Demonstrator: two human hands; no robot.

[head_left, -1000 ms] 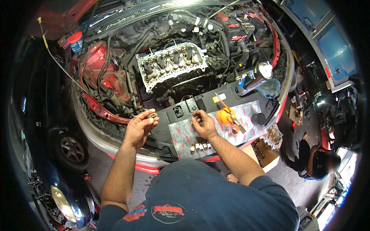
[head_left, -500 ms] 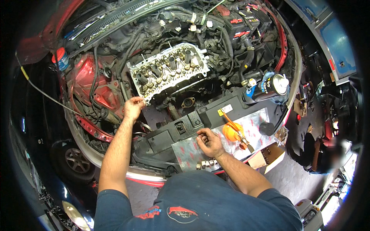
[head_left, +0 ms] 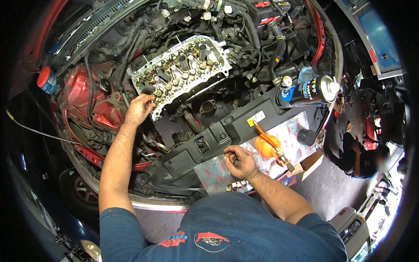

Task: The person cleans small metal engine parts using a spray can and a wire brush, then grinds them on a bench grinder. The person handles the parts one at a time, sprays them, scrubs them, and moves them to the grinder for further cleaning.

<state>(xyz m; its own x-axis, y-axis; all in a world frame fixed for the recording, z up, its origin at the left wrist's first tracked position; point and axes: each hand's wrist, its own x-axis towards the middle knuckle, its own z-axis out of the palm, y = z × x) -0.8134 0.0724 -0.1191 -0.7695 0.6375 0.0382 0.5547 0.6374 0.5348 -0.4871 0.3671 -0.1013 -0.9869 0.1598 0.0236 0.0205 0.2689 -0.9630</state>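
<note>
My left hand (head_left: 140, 109) is at the near left end of the bare cylinder head (head_left: 179, 75), its thumb and fingers pinched together against the edge. Whatever sits in that pinch is too small to make out. Valve springs and round tubes show across the open top of the head. My right hand (head_left: 241, 162) hovers with curled fingers over a printed plastic sheet (head_left: 209, 174) on the black front panel (head_left: 174, 167); its palm side is partly hidden. Several small metal parts (head_left: 238, 185) lie just below that hand. To its right is an orange funnel-like piece (head_left: 264, 146) with orange-handled pliers (head_left: 279, 153) across it.
A spray can (head_left: 312, 92) lies on the panel's right end, near a black round cap (head_left: 306, 137). An open cardboard box (head_left: 309, 163) sits at the sheet's right edge. Hoses and a battery (head_left: 271, 14) fill the far side. A red-lidded jar (head_left: 47, 80) stands far left.
My left hand has moved from the lower corner of the cylinder head up onto its left end. My right hand stays over the sheet, fingers still curled. The whole view has shifted slightly.
</note>
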